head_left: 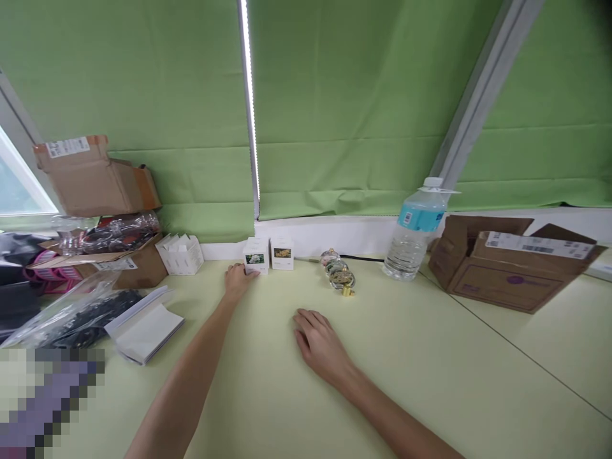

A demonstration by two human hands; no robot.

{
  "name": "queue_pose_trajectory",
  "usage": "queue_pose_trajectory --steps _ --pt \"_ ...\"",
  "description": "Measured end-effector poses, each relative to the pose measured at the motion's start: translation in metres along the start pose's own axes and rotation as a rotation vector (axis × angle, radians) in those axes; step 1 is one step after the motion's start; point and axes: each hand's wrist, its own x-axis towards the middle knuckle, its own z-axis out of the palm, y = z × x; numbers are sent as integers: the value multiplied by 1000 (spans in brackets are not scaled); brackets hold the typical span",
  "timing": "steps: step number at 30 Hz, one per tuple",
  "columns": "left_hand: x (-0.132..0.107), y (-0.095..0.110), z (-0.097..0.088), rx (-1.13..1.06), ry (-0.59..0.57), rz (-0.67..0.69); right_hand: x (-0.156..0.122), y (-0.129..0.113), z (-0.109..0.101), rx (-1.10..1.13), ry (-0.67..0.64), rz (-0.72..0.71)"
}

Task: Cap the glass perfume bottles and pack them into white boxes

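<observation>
Right at the back of the desk (pixel 430 376), your left hand (pixel 236 283) sits against a small upright white box (pixel 255 256), grip narrow at its corner, can't tell if it's holding; keep that touch light. Your right hand (pixel 319 344) lies wide open and empty, nearest a row of round glass-and-brass pieces (pixel 338 271).

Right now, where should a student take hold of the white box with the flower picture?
Pinch the white box by its front and back faces, from the front-left, where the left hand touches its corner; it stands upright and square-sided, with a second box close on its right.
</observation>
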Motion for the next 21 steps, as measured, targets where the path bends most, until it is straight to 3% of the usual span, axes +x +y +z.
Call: queue_pose_trajectory --steps 6,12,21 --pt "-9 -2 4 -40 73 41 0 9 6 16 3 0" --pt "-10 -15 -10 -158 139 47 2 17 13 2 27 -40" --pt "-40 -33 -22 -275 -17 133 -2 20 18 -58 -5 -65"
